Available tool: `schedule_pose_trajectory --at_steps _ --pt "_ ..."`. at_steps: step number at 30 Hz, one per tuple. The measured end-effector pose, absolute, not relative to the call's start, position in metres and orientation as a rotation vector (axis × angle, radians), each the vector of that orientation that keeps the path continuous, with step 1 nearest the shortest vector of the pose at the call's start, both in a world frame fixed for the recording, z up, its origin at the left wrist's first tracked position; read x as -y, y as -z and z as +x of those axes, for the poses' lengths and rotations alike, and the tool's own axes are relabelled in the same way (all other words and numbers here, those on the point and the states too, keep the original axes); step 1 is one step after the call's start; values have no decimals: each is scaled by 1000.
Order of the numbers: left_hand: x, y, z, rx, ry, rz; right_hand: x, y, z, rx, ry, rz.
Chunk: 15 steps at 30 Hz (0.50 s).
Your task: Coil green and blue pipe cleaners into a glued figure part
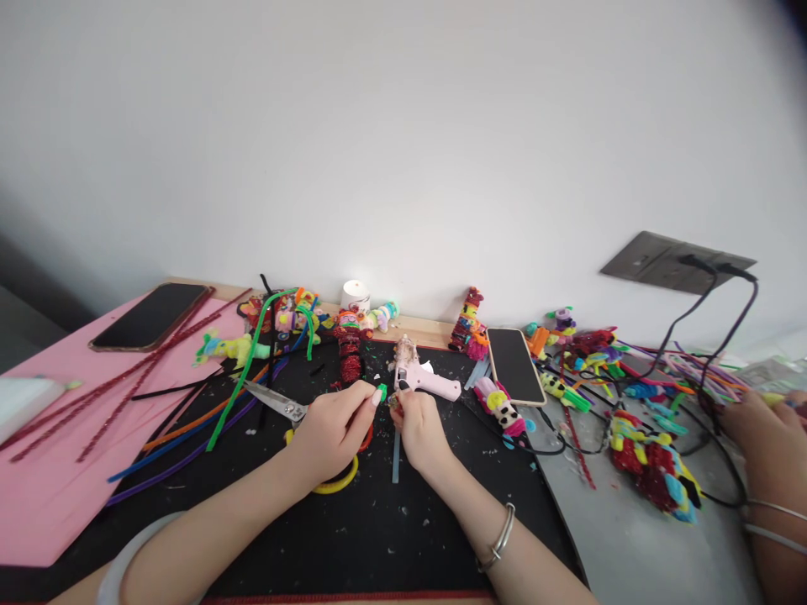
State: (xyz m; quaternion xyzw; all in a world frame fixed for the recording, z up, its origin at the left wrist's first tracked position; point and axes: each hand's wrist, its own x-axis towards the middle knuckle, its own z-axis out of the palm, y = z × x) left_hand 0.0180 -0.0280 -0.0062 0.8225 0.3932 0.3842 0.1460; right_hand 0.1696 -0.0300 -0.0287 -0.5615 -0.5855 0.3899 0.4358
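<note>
My left hand [340, 427] is closed in a pinch, with a small green fuzzy piece [382, 391] at its fingertips. Close beside it, my right hand [421, 427] is also pinched shut; whatever sits between its fingers is too small to name. Just beyond the right fingers lies a pale pink glue gun [435, 382]. A translucent glue stick [396, 460] shows below the right fingers. Scissors [277, 402] with yellow handles lie partly hidden under my left hand. A red tinsel pipe-cleaner figure [350, 344] stands behind the left hand.
Loose pipe cleaners [245, 386] and a dark phone [155, 315] lie left on pink sheets [44, 504]. A second phone [517, 365], fuzzy figures [656, 466] and black cables [674, 319] are at right. Another person's hand [766, 437] is at the right edge.
</note>
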Motion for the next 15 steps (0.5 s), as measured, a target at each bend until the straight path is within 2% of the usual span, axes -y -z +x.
schedule_pose_trajectory --at_steps 15 --pt "29 4 20 -1123 -1110 2363 30 25 171 1455 -1070 -1327"
